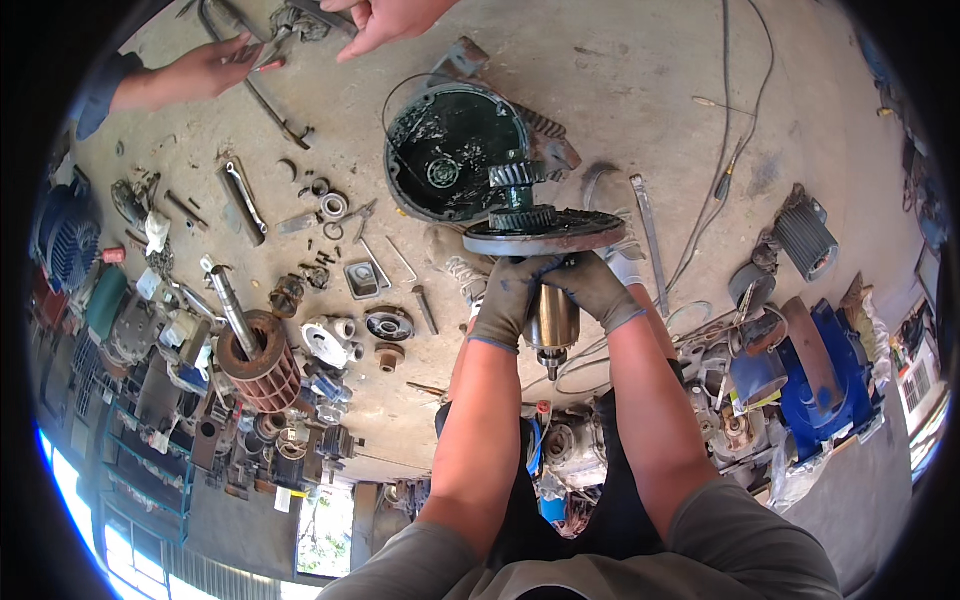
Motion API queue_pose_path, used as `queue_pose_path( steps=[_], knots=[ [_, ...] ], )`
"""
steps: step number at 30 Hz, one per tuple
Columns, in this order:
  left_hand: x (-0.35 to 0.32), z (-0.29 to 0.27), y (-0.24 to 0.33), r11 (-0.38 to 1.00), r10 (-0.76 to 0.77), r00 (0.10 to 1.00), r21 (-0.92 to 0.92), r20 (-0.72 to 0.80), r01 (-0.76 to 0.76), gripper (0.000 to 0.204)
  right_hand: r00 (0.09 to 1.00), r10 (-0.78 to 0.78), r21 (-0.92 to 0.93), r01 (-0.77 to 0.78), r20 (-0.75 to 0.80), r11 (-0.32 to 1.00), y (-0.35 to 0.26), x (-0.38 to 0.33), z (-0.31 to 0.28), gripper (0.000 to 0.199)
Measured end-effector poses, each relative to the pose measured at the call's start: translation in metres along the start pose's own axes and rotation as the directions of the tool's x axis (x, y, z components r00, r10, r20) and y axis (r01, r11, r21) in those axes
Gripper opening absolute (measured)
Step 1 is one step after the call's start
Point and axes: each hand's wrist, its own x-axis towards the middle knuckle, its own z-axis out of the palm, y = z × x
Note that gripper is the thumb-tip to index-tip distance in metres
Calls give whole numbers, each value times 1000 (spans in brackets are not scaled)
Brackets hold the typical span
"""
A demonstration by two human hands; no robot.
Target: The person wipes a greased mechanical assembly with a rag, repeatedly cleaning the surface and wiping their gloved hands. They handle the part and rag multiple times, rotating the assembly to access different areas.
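Both my gloved hands are closed under a round metal end plate, side by side. My left hand and my right hand grip a geared rotor by its upper part. Greasy dark gears stand on top of the plate. The smooth metal rotor body hangs down between my hands, its short shaft pointing at my lap. Just beyond the plate, on the floor, lies an open round gear housing, dark and oily inside. The gears overlap its near right edge in the picture.
Another person's hands work at the far left. Wrenches, bearings and a small metal tray lie on the floor to the left, near a large rotor. A flat bar and cables lie right.
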Motion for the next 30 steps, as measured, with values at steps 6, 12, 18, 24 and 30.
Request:
queue_pose_path(
  steps=[6,12,18,24,30],
  knots=[
    [-8,-5,-19,969,75,993,230,93,-94,32,998,-53,-77,55,35,996,2,-11,-7,64],
    [-15,-14,-32,908,82,989,400,127,-126,53,961,-261,-215,275,91,937,18,-17,-11,65],
    [-15,-19,-32,911,167,967,346,191,-226,55,917,-378,-529,386,130,756,52,-6,-12,68],
    [-4,-14,-35,946,175,980,258,95,-194,64,899,-419,-648,398,132,649,75,-1,-14,69],
    [-6,-18,-40,919,269,959,273,86,-283,73,917,-359,-689,373,173,622,59,-15,-12,67]
  ],
)
